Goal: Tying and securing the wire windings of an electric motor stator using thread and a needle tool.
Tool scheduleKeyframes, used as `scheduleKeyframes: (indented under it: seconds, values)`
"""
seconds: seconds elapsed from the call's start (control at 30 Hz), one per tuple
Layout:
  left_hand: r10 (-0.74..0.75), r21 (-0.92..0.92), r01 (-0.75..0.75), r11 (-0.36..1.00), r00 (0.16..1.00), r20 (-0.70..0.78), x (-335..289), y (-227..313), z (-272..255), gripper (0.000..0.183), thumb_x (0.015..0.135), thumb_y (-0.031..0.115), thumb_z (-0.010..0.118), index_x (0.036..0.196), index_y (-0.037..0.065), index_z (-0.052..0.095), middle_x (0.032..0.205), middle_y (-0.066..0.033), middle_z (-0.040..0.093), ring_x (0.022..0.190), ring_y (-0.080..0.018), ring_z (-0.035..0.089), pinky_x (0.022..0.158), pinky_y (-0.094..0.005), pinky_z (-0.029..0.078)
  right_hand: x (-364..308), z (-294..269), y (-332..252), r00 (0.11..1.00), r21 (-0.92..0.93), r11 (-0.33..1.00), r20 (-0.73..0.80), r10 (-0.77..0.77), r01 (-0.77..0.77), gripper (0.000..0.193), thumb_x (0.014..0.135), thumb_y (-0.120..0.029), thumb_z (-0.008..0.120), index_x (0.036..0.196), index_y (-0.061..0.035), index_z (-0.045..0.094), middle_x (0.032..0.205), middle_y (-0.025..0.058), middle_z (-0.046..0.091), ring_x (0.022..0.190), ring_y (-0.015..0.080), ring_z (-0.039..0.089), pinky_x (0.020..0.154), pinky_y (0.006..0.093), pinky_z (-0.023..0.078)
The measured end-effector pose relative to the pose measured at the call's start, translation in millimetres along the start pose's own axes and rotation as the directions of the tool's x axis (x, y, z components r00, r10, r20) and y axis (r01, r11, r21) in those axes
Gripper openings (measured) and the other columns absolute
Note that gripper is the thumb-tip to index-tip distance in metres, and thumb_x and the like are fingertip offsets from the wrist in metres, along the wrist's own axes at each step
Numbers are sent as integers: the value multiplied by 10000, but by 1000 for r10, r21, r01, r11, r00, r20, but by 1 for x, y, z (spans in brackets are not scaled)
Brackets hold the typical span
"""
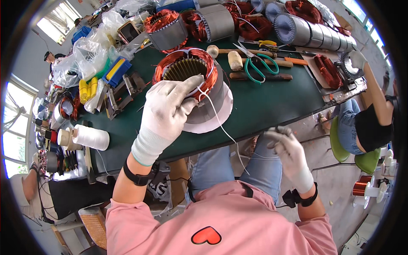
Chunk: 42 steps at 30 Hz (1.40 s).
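Note:
A motor stator (220, 89) stands upright near the front edge of the table, ringed at the top by a red copper winding (204, 59). My left hand (163, 108), in a white glove, closes finger and thumb over the near edge of this winding. White cord (217, 117) is looped around the winding beside those fingertips and hangs slack toward my lap. Above my right thigh, my gloved right hand (289, 151) is raised with loosely bent fingers apart. A thin white line passes by its fingertips; whether they touch it I cannot tell. Beneath the stator lies a round white sheet (219, 114).
Green-handled scissors (257, 63), wooden mallets (235, 60) and an orange-handled tool (296, 61) lie behind the stator. Further back are wound stators (216, 23). A white thread spool (91, 137) and blue bin (117, 71) are at left. Another person's gloved hand (358, 59) works at right.

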<state>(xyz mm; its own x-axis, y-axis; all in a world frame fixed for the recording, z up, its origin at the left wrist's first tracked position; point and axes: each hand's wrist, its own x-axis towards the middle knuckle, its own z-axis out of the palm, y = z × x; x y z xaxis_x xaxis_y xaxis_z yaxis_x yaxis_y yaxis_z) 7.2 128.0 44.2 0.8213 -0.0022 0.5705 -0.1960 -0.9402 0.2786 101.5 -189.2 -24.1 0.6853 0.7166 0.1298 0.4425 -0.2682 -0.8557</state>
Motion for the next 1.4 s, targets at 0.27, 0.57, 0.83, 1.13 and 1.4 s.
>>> scheduleKeyframes:
  seconds: [0.27, 0.57, 0.83, 1.13, 1.4]
  values:
    - [41, -3, -41, 999, 996, -76, 4, 2, 6, 337, 779, 15, 713, 1112, 69, 716, 864, -103, 686, 810, -298, 658, 786, -406, 511, 65, 50, -23, 998, 373, 927, 38, -58, 40, 301, 1041, -73, 450, 1262, 23, 630, 1098, 87, 565, 722, 74, 555, 633, 232, 463]
    - [55, -9, -55, 998, 998, -25, 1, 0, 2, 374, 867, -42, 583, 1223, 20, 680, 1026, -151, 702, 912, -311, 662, 866, -394, 507, 78, 79, -47, 962, 614, 775, 272, -27, -152, 285, 1065, -138, 478, 1264, -7, 635, 767, -31, 555, 687, 43, 480, 621, 227, 425]
    - [-288, -358, 263, 896, 958, -17, 6, 6, -6, 283, 840, -5, 658, 1115, 29, 715, 1023, -137, 732, 962, -295, 698, 928, -386, 521, 100, 68, -80, 872, 30, 873, -81, -484, 487, 157, 922, -96, 650, 1077, -73, 655, 917, 125, 666, 830, 354, 665, 697, 398, 542]
    - [78, -38, -91, 995, 961, -265, -8, -20, 16, 202, 754, 31, 746, 950, 72, 724, 995, -87, 725, 927, -277, 710, 969, -482, 498, 146, 78, -48, 782, -108, 822, -259, -566, 559, 280, 856, -117, 736, 1135, -133, 726, 892, 81, 698, 748, 283, 680, 632, 322, 552]
    - [241, 62, -234, 970, 949, -205, -7, -25, 10, 266, 723, 38, 734, 980, 98, 706, 1001, -83, 710, 870, -275, 693, 882, -455, 517, 140, 70, -53, 771, -23, 799, -250, -586, 600, 282, 850, -56, 739, 1125, -116, 736, 909, 91, 708, 776, 265, 702, 657, 333, 564]
